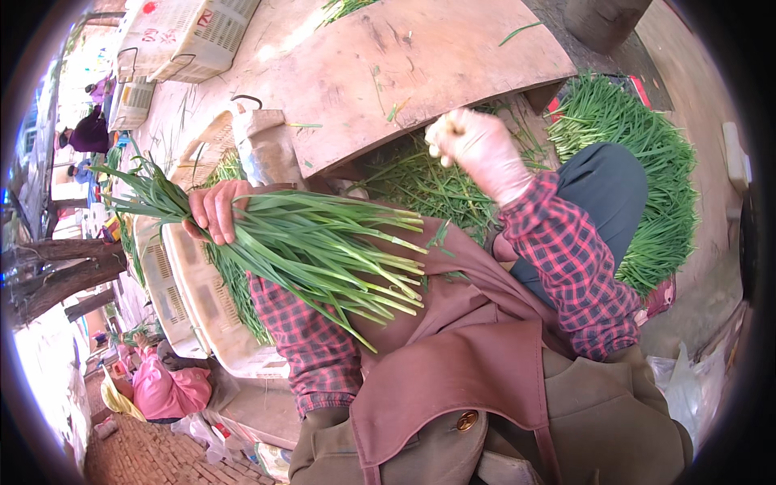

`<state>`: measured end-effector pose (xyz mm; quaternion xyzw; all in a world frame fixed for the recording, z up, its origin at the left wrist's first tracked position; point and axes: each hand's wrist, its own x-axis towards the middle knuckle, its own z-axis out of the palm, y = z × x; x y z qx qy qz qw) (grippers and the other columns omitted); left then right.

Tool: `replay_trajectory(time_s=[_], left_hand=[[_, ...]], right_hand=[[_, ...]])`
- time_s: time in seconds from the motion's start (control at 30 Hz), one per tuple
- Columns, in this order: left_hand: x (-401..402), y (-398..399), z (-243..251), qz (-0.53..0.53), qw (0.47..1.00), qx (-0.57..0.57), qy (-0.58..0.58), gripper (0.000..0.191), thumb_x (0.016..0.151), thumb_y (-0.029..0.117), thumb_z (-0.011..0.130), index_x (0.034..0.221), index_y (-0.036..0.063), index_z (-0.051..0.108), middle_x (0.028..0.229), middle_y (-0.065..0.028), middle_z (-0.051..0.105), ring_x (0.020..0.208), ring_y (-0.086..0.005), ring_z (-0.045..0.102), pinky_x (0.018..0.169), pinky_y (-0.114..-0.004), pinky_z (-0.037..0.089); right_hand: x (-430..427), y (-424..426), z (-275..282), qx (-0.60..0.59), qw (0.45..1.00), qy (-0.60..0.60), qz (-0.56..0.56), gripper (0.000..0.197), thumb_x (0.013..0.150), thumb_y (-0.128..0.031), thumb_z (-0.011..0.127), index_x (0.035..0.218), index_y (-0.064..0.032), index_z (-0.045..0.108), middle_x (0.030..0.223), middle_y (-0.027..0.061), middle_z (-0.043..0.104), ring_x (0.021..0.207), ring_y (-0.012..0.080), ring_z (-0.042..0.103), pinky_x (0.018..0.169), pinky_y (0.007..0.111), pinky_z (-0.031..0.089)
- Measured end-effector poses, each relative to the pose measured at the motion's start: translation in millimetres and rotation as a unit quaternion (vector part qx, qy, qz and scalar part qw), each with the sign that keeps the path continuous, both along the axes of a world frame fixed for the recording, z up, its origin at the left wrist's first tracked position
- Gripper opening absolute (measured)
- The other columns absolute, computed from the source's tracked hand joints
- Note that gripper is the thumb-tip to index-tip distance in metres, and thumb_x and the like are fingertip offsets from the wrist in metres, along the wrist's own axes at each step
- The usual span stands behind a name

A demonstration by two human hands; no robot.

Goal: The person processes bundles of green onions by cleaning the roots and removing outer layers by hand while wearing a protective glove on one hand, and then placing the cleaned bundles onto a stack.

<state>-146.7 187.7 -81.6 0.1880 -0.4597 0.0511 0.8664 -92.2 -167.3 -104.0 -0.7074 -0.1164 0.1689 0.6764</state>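
Note:
My left hand (218, 209), bare, grips a bunch of long green leaves, apparently garlic chives (327, 248). Their pale cut ends point right, over my brown apron (454, 291), and the leaf tips spread out to the left. My right hand (476, 148) wears a pale, thin glove and is raised near the edge of a low wooden board (424, 79). Its fingers are curled in, and nothing shows between them. Below that hand lies a heap of loose leaves and scraps (430, 182).
A large pile of chives (648, 182) lies beyond my right knee. To the left stands a plastic crate (200, 303) holding chives, beside a cloth-wrapped bundle (264, 145). Stacked crates (188, 42) stand farther off. A person in pink (170, 385) sits at lower left, near tree trunks (66, 273).

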Motion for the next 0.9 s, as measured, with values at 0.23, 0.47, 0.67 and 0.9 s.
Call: replay_trajectory(time_s=[0.23, 0.47, 0.67, 0.9], left_hand=[[-0.9, -5.0, -1.5, 0.025, 0.999, -0.031, 0.020, 0.022, 0.097, 0.030, 0.056, 0.087, 0.0105, 0.054, 0.068, 0.0016, 0.065, 0.062, -0.0087, 0.063, 0.067, -0.028, 0.045], [-11.3, -7.9, 2.0, 0.056, 0.993, -0.033, 0.099, 0.022, 0.100, 0.033, 0.050, 0.092, 0.0123, 0.052, 0.070, 0.0045, 0.061, 0.071, -0.0102, 0.059, 0.080, -0.034, 0.043], [-23.0, -12.2, 7.9, 0.069, 0.973, -0.046, 0.214, 0.019, 0.098, 0.029, 0.056, 0.091, 0.0128, 0.050, 0.072, 0.0057, 0.055, 0.074, -0.0101, 0.054, 0.083, -0.041, 0.046], [-17.2, -21.9, 9.1, 0.058, 0.960, -0.091, 0.258, 0.018, 0.097, 0.028, 0.056, 0.091, 0.0126, 0.050, 0.072, 0.0046, 0.052, 0.074, -0.0114, 0.052, 0.083, -0.046, 0.047]], right_hand=[[-53.2, 18.1, -26.4, -0.127, 0.932, -0.338, 0.005, 0.029, 0.085, -0.020, 0.070, 0.105, 0.0000, 0.067, 0.098, 0.0110, 0.069, 0.090, 0.0265, 0.067, 0.081, 0.036, 0.055], [-98.4, 23.0, 20.8, -0.131, 0.877, -0.441, 0.138, 0.043, 0.087, -0.038, 0.065, 0.106, -0.0001, 0.065, 0.095, 0.0134, 0.067, 0.088, 0.0282, 0.066, 0.077, 0.037, 0.054], [-52.6, 15.3, 36.0, 0.022, 0.987, 0.097, 0.125, 0.014, 0.091, -0.014, 0.065, 0.094, -0.0015, 0.070, 0.072, 0.0050, 0.067, 0.061, 0.0107, 0.061, 0.056, 0.026, 0.050], [-44.6, 15.6, 35.8, -0.020, 0.981, -0.182, 0.062, 0.013, 0.090, -0.018, 0.065, 0.089, -0.0045, 0.068, 0.070, 0.0032, 0.063, 0.063, 0.0157, 0.061, 0.059, 0.028, 0.049]])
